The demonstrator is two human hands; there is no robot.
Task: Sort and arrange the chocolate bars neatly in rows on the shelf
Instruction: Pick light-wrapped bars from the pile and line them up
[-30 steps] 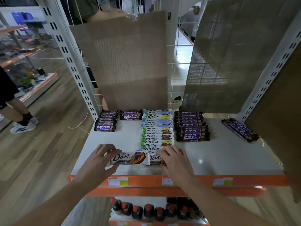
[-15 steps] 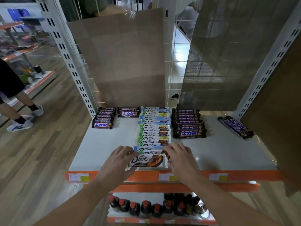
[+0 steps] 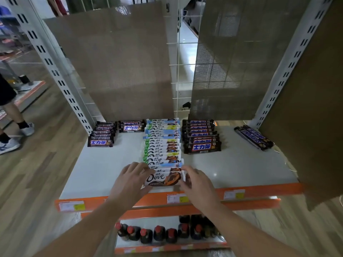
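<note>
Dove bar (image 3: 163, 179) on shelf (image 3: 104, 169), left grip (image 3: 130, 180), right grip (image 3: 197, 182) pinching its ends

On the white shelf (image 3: 104, 169), the left hand (image 3: 130, 180) and right hand (image 3: 198, 184) grip the two ends of a white chocolate bar (image 3: 163, 179) at the near end of a long column of similar bars (image 3: 162, 143), flanked by stacks of dark bars (image 3: 201, 138), with two loose dark bars (image 3: 254, 137) far right.
</note>
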